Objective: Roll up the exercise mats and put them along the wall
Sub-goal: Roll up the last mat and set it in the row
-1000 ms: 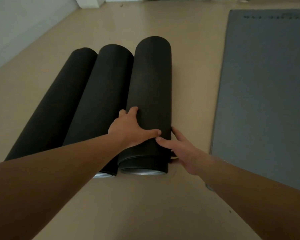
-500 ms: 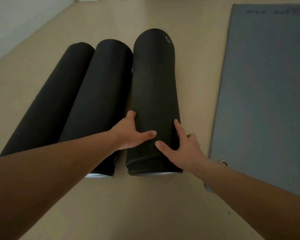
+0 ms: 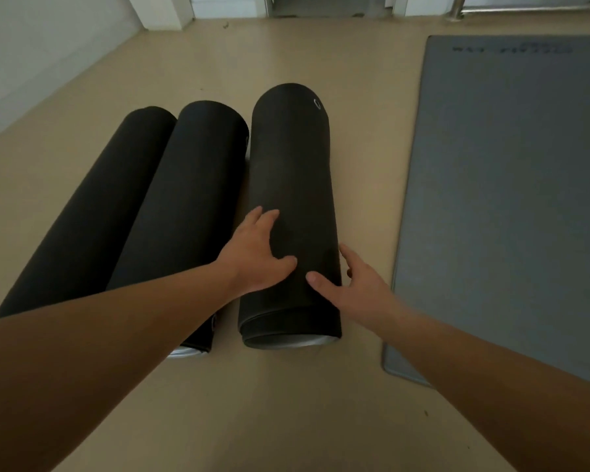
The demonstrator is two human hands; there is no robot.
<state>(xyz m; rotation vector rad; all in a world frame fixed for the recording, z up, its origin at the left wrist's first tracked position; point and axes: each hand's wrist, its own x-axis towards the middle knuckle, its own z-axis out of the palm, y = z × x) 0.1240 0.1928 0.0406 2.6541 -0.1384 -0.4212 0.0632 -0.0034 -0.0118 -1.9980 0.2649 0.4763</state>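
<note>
Three rolled black exercise mats lie side by side on the beige floor. The right roll (image 3: 292, 185) is nearest the middle of the view, with a second roll (image 3: 188, 199) and a third roll (image 3: 92, 212) to its left. My left hand (image 3: 256, 253) rests flat on the left flank of the right roll, fingers spread. My right hand (image 3: 351, 284) touches its right flank near the near end, thumb on top. A grey mat (image 3: 511, 185) lies flat and unrolled on the floor to the right.
A white wall (image 3: 41, 56) runs along the left, beyond the leftmost roll. A doorway frame and a metal rail base stand at the far end. Bare floor (image 3: 286, 403) lies between me and the rolls.
The right roll has turned slightly away from the middle roll at its near end. Both hands have opened flatter on it, and the view has tilted up.
</note>
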